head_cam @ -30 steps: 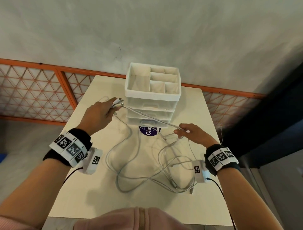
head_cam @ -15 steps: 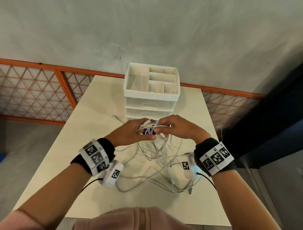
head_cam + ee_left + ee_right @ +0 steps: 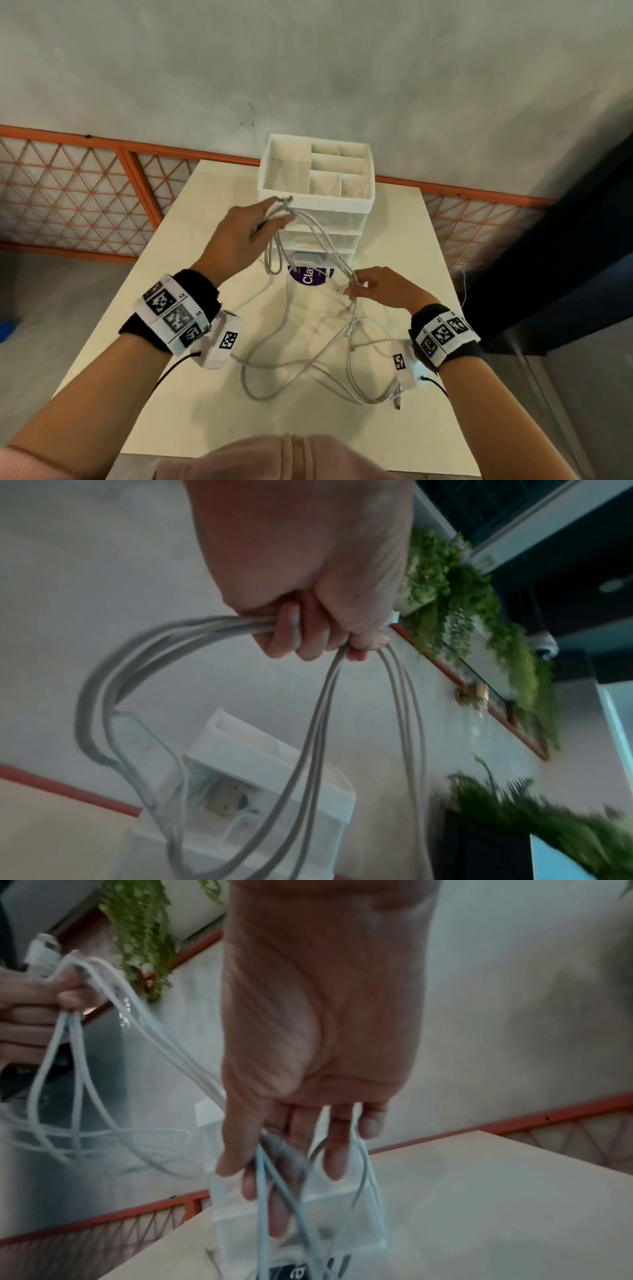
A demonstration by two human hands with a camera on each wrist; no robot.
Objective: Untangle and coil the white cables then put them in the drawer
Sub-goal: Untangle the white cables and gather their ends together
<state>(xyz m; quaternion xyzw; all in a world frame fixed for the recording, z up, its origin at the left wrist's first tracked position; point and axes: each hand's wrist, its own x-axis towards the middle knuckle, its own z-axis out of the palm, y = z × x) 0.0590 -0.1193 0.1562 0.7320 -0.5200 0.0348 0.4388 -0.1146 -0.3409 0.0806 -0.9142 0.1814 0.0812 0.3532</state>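
Note:
White cables [image 3: 310, 356] lie tangled on the cream table [image 3: 191, 404] in front of a white drawer unit [image 3: 320, 236]. My left hand [image 3: 239, 236] is raised beside the unit's top and grips a bundle of cable loops [image 3: 192, 631] with the plug ends [image 3: 282, 202] sticking out. Strands [image 3: 325, 246] run down to my right hand [image 3: 373, 287], which pinches the cables [image 3: 270, 1175] between thumb and fingers just above the table. The unit's drawers look closed in the head view.
The drawer unit has an open compartment tray [image 3: 317, 171] on top. A purple round label [image 3: 310, 275] lies at its foot. An orange lattice railing [image 3: 85, 195] runs behind the table, with a grey wall [image 3: 308, 68] beyond. Dark furniture [image 3: 555, 274] stands right.
My hands were together in front of the unit half a second ago. Now the left hand has lifted up and left with added loops, and the right has dropped down and right along the cable.

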